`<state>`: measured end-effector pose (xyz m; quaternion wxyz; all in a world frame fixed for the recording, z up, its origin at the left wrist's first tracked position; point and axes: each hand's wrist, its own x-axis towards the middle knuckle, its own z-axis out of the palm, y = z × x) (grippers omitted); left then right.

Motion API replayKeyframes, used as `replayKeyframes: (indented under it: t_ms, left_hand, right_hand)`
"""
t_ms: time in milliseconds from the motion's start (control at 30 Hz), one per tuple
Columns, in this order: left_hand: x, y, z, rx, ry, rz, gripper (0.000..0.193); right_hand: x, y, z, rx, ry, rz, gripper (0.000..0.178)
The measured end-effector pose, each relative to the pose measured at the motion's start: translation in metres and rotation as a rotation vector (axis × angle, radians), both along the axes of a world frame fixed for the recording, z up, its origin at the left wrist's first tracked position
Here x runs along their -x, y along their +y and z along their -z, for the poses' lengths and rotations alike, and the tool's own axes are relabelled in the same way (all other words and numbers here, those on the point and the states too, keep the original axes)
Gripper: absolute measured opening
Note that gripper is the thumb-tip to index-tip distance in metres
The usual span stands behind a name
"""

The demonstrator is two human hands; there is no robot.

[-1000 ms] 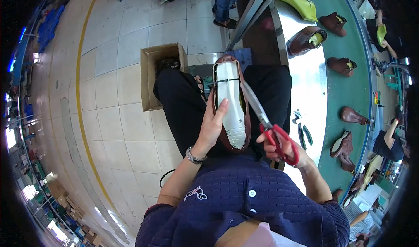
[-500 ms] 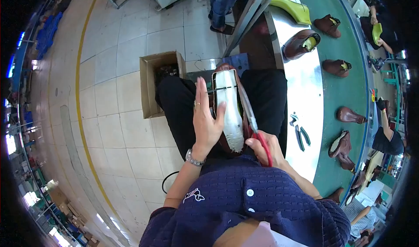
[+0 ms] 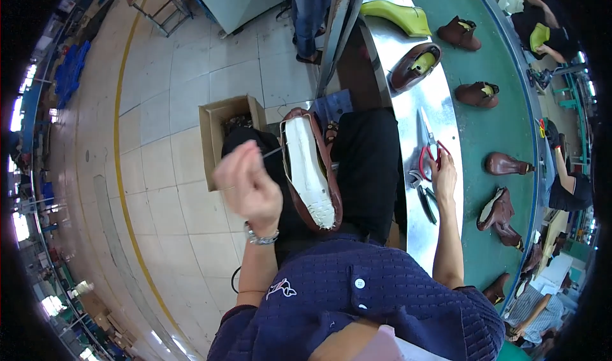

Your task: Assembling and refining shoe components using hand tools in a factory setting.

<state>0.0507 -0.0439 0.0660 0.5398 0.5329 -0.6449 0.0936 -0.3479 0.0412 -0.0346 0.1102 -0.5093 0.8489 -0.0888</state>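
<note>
The brown shoe (image 3: 312,170) lies upside down across the seated person's lap, pale sole up and toe pointing near, with no hand steadying it. The left hand (image 3: 248,186) is lifted just left of the shoe, fingers bunched in a loose pinch on what looks like a thin thread or strip (image 3: 273,152) running to the far end of the sole; it is blurred, so I can't say how firmly it grips. Over on the right, the right hand (image 3: 443,173) reaches onto the shiny metal bench (image 3: 408,106), its fingers curled at the handles of the red-handled scissors (image 3: 428,145), which lie flat on the steel; closed around them or merely resting, I cannot tell. By my reading the trimming round the sole is mostly done, with that loose bit to be pulled clear or dropped. A cardboard box (image 3: 220,135) sits on the tiled floor, left of the knees and close to the raised hand. Dark pliers (image 3: 422,195) lie just near of the scissors. Beyond the bench, the green conveyor (image 3: 510,119) carries more brown shoes (image 3: 503,165) and a yellow-green last (image 3: 398,17) at the far end. Other workers' arms show along the right rim, well apart. Nothing blocks either hand.
</note>
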Motion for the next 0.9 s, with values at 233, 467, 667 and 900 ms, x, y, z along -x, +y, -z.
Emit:
replayKeyframes:
  t_ms: [233,467,667,900]
  left_hand:
    - [-0.082,-0.035,-0.028,-0.216,0.115,-0.128,0.021]
    - [-0.228,-0.045,0.157,-0.715,-0.544,-0.422,0.062]
    - [-0.047,0.019,0.05,-0.977,0.289,0.179,0.063]
    - [-0.003,0.067,0.048,-0.867,0.099,0.215,0.027]
  right_hand:
    - [-0.022,0.03,-0.014,0.081,-0.249,0.152,0.032]
    - [-0.034,0.093,0.005,-0.063,-0.203,0.002,0.053]
    - [-0.05,0.086,-0.05,-0.234,-1.229,0.593,0.04]
    - [-0.136,-0.049,-0.151,-0.523,-1.063,-0.554,0.062]
